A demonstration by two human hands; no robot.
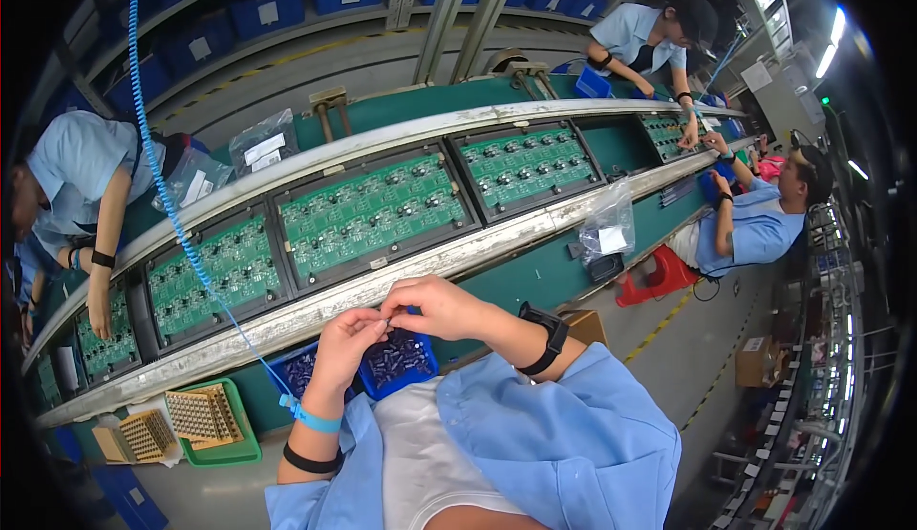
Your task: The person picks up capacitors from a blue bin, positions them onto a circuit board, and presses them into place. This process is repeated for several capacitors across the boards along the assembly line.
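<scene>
Nearest, the person's left hand (344,347) and right hand (437,307) meet above two blue bins. The grip of each is narrow: thumb and forefinger close on a tiny piece (390,327) held between the two hands, too small to make out. Just beneath, the right bin (432,366) holds many small dark parts (394,358); the left bin (277,366), partly hidden by the left forearm, holds similar ones. A blue strap (315,422) circles the left wrist and joins a coiled blue cord (143,110); a black band (552,341) sits on the right wrist.

To the left, a green tray (250,446) carries tan holders (202,413) set with small parts. To the right, a clear bag (607,213) lies on the green worktop (530,286).

Beyond the hands runs a pale near rail (458,255), then a row of green circuit boards (373,210) in dark frames. One co-worker (759,229) sits on the right; across the line, another (81,162) reaches toward a board at left and a third (650,38) works at far right. Farthest back, blue boxes (270,10) fill shelves.
</scene>
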